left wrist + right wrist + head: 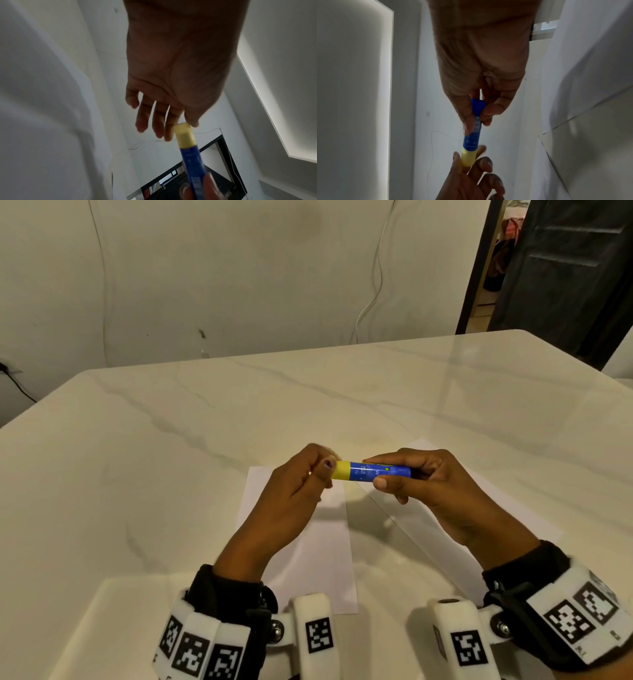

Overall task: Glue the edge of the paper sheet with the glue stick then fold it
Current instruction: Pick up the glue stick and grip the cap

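With right fingers (pixel 380 483) gripping the glue stick (pixel 373 470) and left fingers (pixel 485 164) seemingly pinching its cap (pixel 342 470), uncapping; next, pull straight off over paper (pixel 322 556).

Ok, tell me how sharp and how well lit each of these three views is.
Head view: sharp and evenly lit, the table glossy, soft hand shadows on the paper sheet. Left wrist view: dim and backlit, left hand dark, glue stick smeared by blur. Right wrist view: dim too, right hand shadowed, the stick's yellow cap fairly clear.
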Motion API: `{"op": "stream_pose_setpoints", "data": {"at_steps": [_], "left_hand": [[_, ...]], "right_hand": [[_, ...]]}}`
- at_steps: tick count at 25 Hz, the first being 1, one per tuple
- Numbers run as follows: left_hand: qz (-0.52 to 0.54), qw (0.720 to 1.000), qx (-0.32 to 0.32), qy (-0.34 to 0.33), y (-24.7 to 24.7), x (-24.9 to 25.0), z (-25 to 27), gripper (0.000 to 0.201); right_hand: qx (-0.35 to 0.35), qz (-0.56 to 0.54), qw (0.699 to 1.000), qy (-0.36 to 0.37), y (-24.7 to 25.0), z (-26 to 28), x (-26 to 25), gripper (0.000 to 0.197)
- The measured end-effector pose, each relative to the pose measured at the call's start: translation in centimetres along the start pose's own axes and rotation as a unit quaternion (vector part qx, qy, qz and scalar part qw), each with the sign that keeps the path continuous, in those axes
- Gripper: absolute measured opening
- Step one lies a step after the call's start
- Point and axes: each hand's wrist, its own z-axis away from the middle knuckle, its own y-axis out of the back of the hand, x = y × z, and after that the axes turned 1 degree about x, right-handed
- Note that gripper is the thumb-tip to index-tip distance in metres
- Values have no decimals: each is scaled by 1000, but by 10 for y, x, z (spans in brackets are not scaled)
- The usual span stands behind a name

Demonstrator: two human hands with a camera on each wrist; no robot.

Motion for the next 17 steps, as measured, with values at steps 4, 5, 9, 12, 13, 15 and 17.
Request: {"op": "stream_pose_setpoints", "data": {"at_steps": [4,5,9,12,13,15,17], "left_hand": [[15,998,-56,6,-2,0,3,9],[-3,999,-42,7,-3,0,3,13],[-22,998,10,53,-4,-3,1,40],[4,995,35,95,-3,-1,0,54],[7,994,34,100,-3,0,0,55],[11,994,37,107,-3,0,-1,52],[20,993,44,111,-3,-1,-1,48]], "right_hand": [[-1,2,999,-33,-1,0,1,19],[-4,4,999,-40,-3,0,1,18],[-22,15,999,-46,-5,-1,5,25],[-24,-4,999,-47,-1,-1,3,31],[-28,-11,998,-57,-1,0,2,29],[-34,-15,996,-84,-2,0,2,24],[-23,-21,994,-108,-2,-1,4,17]]}}
